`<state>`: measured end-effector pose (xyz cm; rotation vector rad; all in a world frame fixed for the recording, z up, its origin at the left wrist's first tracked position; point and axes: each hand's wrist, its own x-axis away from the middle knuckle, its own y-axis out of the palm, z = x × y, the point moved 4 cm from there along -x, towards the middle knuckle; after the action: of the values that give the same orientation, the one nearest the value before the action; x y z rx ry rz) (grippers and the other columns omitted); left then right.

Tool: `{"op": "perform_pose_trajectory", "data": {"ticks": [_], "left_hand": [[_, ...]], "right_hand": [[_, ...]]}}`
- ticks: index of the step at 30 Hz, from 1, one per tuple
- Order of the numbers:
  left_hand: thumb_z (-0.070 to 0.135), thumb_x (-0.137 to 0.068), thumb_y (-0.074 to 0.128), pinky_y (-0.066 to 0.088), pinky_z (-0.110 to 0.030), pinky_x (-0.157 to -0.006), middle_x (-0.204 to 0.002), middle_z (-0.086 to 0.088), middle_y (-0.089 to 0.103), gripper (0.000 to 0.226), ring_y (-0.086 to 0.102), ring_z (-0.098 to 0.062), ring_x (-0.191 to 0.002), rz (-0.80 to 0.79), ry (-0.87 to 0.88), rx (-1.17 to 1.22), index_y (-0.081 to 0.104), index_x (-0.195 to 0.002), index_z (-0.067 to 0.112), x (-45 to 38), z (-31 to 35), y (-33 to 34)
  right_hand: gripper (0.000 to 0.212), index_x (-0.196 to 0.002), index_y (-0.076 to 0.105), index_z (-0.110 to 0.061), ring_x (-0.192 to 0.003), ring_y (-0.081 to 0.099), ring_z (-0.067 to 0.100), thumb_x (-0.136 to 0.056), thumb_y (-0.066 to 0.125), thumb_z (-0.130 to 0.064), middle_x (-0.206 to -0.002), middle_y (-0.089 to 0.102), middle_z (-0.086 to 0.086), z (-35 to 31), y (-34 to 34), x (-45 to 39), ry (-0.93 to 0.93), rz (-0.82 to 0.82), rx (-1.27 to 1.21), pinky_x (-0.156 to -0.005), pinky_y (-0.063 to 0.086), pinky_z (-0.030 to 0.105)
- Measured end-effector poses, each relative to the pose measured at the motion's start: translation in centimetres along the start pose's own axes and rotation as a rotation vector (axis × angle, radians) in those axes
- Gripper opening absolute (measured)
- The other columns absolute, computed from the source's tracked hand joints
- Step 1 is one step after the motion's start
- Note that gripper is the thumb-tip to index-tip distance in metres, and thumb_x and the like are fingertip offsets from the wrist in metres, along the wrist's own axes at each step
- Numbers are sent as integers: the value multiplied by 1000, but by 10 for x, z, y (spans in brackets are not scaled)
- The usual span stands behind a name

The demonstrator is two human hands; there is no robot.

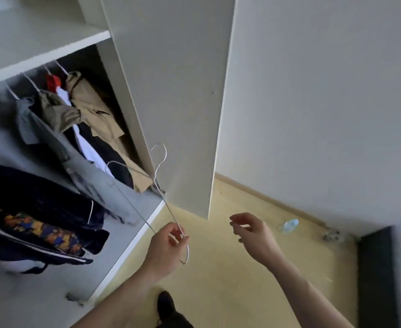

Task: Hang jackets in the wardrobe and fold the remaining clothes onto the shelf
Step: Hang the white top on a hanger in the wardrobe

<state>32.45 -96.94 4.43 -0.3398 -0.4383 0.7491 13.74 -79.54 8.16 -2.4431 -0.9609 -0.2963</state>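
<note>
My left hand (165,247) pinches a thin wire hanger (157,183) by one end, its hook pointing up in front of the wardrobe's side panel. To its right, my right hand (251,230) hovers with fingers loosely curled and holds nothing. In the open wardrobe (166,91), several garments hang on white hangers: a grey jacket (53,143), a beige jacket (93,110), a white and red garment (60,91). A dark navy jacket (36,209) with white piping and a patterned lining hangs at the lower left. Above them runs a white shelf (41,41).
The wardrobe's open white door (220,114) stands edge-on between the hanging space and the white wall. On the yellow floor lies a plastic bottle (289,224) by the skirting. A dark furniture edge (374,275) is at the right. My dark shoe (166,304) shows below.
</note>
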Motion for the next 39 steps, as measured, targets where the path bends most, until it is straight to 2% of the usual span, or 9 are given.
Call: {"op": "perform_pose_trajectory", "data": {"ticks": [4,11,13,18,24,28,34,37,39], "left_hand": [[15,-88,73,44,-18,-56,-79,7,65,16,52,-6,-56,-138,58,-29,64,-80,25,46,30,93],[19,-91,70,40,-23,-50,-88,-1,64,5,45,-10,-54,-492,196,-122,69,-87,20,118,84,239],[21,-93,68,42,-23,-52,-91,2,65,5,46,-9,-55,-588,273,-185,70,-89,23,132,105,279],[25,-98,64,38,-16,-50,-78,14,65,11,46,-5,-50,-816,479,-338,72,-100,32,158,159,383],[33,-98,65,47,-13,-59,-88,21,71,15,59,2,-65,-1067,690,-475,74,-110,33,201,216,512],[33,-97,65,51,-16,-69,-94,23,69,16,62,0,-75,-1177,830,-538,77,-107,33,229,242,595],[40,-93,68,53,-30,-74,-90,15,65,11,56,-5,-73,-1338,880,-605,78,-93,37,256,268,716],[50,-87,71,47,-20,-68,-86,16,63,17,54,0,-71,-1395,831,-663,69,-72,43,255,275,776],[56,-87,68,38,-14,-61,-80,19,62,24,54,5,-68,-1404,772,-704,64,-68,42,248,277,816]], "right_hand": [[13,-99,73,-34,-90,71,10,-95,65,-24,-96,76,-9,64,-86,56,71,102,-42,-83,61,40],[14,-101,72,-36,-90,71,13,-94,64,-26,-96,74,-9,165,-210,151,174,280,-88,-85,61,40],[13,-100,73,-36,-88,70,12,-94,66,-27,-95,74,-9,190,-242,176,195,355,-118,-84,60,40],[10,-101,72,-35,-85,70,8,-94,66,-31,-95,73,-9,250,-310,236,257,560,-218,-81,61,39],[13,-105,72,-34,-79,71,7,-95,64,-38,-92,77,-10,316,-383,291,346,774,-395,-76,62,37],[14,-103,74,-31,-79,72,12,-96,65,-39,-92,78,-8,361,-431,316,424,886,-553,-77,62,38],[20,-94,72,-2,-66,69,11,-101,63,-19,-78,76,3,427,-502,329,509,1057,-879,-53,53,23],[21,-93,67,0,-69,70,16,-104,57,-14,-92,77,11,458,-540,330,583,1119,-957,-61,55,29],[21,-93,67,-2,-72,71,18,-105,56,-16,-94,77,11,480,-564,333,650,1161,-954,-64,57,32]]}}
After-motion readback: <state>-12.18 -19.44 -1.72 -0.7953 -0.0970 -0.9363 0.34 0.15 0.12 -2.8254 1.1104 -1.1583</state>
